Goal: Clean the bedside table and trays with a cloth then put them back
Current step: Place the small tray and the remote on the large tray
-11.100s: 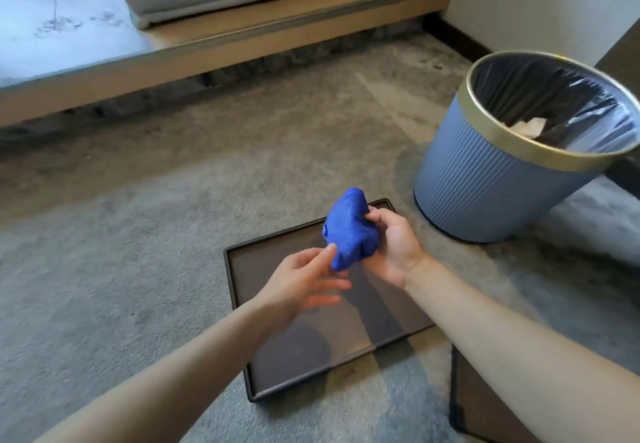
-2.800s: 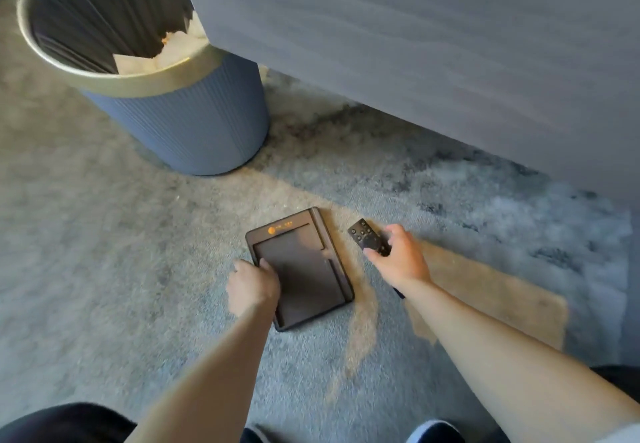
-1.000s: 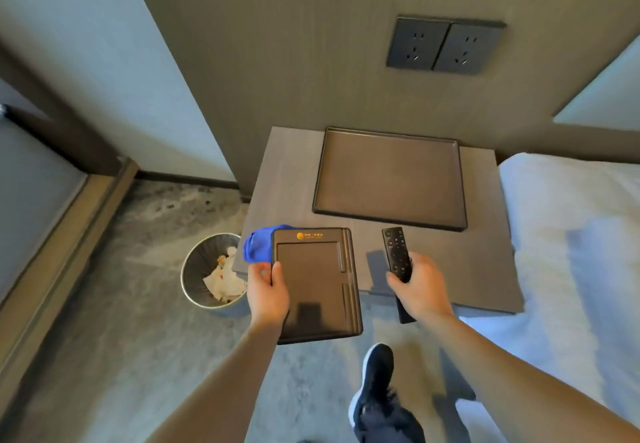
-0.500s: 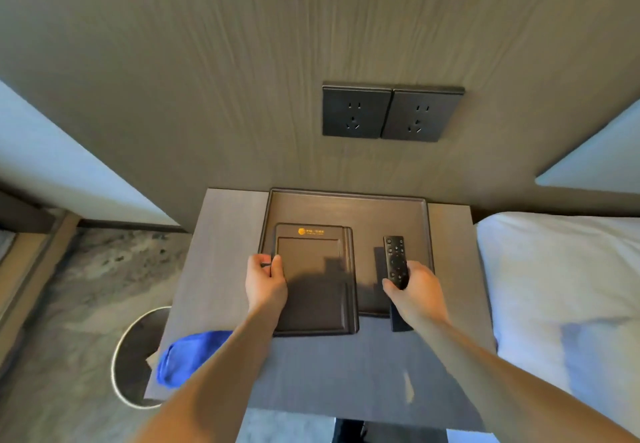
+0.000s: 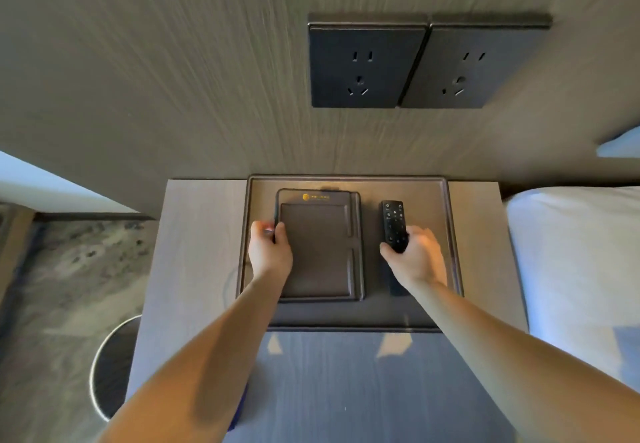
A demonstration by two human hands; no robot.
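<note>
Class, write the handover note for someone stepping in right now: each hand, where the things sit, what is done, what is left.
Left hand: gripping the small tray's left edge.
Right hand: closed on the remote.
Small tray and remote are inside the large tray on the bedside table, remote to the right.
Done: trays back on the table.
Left: release both; collect the blue cloth, mostly hidden under the left forearm.

One camera, worn on the head, looking down from above.
It sits high over the tabletop point(image 5: 194, 269) and faces the wall point(image 5: 173, 61), quite close to it. Both arms reach out from the bottom edge, so the hands point(image 5: 270, 252) lie near the middle of the picture.
</note>
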